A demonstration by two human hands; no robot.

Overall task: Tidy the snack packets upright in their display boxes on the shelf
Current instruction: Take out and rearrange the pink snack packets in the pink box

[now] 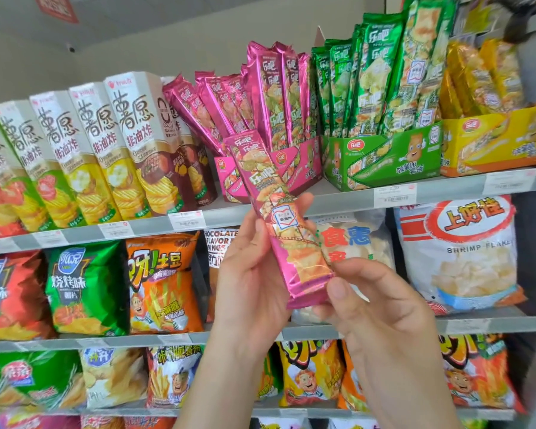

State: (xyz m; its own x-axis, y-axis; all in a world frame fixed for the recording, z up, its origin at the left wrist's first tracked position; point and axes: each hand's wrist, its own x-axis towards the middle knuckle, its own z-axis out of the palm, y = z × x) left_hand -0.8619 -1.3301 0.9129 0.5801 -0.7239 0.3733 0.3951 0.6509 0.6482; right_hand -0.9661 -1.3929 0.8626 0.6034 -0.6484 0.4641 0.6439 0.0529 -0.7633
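Note:
A long pink snack packet (276,212) is held out in front of the shelf, tilted with its top to the left. My left hand (254,274) grips its middle from the left, fingers curled behind it. My right hand (375,301) pinches its bottom end between thumb and fingers. Behind it on the upper shelf stands the pink display box (300,168); some pink packets in it stand upright, others lean left. To its right a green display box (384,162) holds upright green packets, and a yellow display box (495,140) holds yellow packets.
Tall potato-chip cartons (84,150) lean in a row left of the pink box. Lower shelves hold crisp bags, including a white shrimp-flake bag (464,255) and an orange bag (161,283). The grey shelf edge (338,199) carries price labels.

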